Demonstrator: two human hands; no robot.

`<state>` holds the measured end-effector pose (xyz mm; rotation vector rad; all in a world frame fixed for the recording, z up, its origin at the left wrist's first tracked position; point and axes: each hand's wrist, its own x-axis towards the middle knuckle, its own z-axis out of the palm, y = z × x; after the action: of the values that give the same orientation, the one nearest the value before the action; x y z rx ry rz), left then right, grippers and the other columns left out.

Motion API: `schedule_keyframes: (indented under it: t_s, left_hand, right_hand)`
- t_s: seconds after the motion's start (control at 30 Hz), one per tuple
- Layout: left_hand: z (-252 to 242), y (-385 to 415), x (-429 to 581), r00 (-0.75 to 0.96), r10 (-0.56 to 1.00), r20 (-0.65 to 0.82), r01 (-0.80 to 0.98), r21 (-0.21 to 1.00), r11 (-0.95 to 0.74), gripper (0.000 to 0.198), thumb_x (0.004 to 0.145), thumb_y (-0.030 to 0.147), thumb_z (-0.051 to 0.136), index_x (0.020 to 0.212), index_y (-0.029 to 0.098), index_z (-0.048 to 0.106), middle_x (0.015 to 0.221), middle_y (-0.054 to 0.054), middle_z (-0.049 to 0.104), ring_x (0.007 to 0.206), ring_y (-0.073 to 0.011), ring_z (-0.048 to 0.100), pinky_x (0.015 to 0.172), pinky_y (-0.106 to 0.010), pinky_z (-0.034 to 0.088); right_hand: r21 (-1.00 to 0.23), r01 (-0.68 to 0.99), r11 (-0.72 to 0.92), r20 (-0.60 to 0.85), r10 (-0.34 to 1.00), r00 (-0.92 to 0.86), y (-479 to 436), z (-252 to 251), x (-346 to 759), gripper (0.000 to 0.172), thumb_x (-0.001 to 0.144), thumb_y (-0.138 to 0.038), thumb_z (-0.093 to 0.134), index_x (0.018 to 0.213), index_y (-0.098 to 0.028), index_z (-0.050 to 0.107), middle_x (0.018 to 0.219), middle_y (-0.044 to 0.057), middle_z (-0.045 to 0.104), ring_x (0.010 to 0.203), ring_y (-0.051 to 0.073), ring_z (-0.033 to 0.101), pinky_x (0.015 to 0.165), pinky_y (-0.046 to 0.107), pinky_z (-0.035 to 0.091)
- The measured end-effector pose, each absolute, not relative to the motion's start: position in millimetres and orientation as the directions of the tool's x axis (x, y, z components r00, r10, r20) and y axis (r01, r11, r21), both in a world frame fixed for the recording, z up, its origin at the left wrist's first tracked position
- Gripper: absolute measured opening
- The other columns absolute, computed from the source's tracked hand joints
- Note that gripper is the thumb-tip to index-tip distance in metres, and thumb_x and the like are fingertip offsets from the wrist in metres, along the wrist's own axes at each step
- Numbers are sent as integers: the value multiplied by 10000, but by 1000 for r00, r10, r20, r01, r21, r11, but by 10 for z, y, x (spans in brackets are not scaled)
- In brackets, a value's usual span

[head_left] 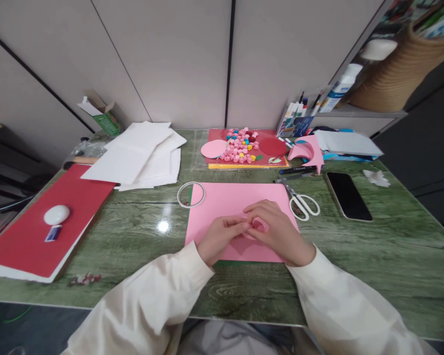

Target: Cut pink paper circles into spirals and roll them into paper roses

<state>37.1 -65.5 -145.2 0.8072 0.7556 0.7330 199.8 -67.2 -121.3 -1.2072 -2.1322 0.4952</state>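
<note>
My left hand [222,236] and my right hand [276,229] meet above a pink paper sheet [203,217] on the table. Fingertips of both are pinched together on a small curled piece of pink paper [259,225], partly covered by the fingers. A roll of white tape [178,195] lies across the sheet's upper left corner. White-handled scissors [302,204] rest at its right edge. Behind the sheet, many small pink, yellow and blue paper pieces [240,147] are heaped on red paper, between a pink paper oval [213,148] and a red one [273,146].
Red paper [77,197] carrying a white egg-shaped object [56,215] lies left, below stacked white sheets [133,153]. Pink scraps [311,150], a pen [298,170] and a phone [348,195] are at right. A pen holder [298,121] stands against the partition [170,64].
</note>
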Motion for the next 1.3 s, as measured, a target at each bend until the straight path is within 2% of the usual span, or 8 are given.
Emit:
schedule_keyframes:
  t_s: [0.2,0.4,0.77,1.1,1.3]
  left_hand:
    - [-1465,-614,351,537,789,-298,-225,851,474,248,712,333,657,830,122,713,796,-79,695,755,-167,597,765,-279,418]
    - [-1469,-573,316,592,753,-285,-185,862,472,265,712,320,656,891,132,711,824,-79,703,733,-159,608,753,-279,432]
    - [-1486,-596,335,543,799,-259,-235,866,440,264,753,318,624,899,113,704,814,-90,694,801,-175,597,822,-311,421]
    - [-1500,-621,344,508,813,-286,-255,851,459,260,705,285,678,899,113,695,916,-98,688,859,-180,592,825,-299,416]
    - [-1490,-604,340,496,820,-286,-253,856,451,200,703,281,675,814,118,706,803,-66,696,756,-151,598,778,-275,429]
  right_hand:
    - [-673,575,465,248,874,-417,-683,-1100,2056,112,746,-153,628,833,-222,627,1021,53,611,978,204,552,873,398,441]
    - [-731,498,467,200,844,-498,-685,-1111,2084,204,808,-150,572,974,-248,636,1071,51,598,1002,174,558,858,336,482]
    - [-579,612,538,327,841,-431,-655,-1220,2048,132,791,-188,611,913,-233,635,996,52,636,951,202,555,838,386,449]
    - [-541,646,539,344,842,-415,-653,-1242,2041,78,775,-179,617,829,-223,582,979,36,640,938,198,552,858,392,402]
    - [-582,621,524,298,849,-437,-662,-1198,2050,99,765,-194,634,846,-217,582,960,40,639,931,199,547,839,387,407]
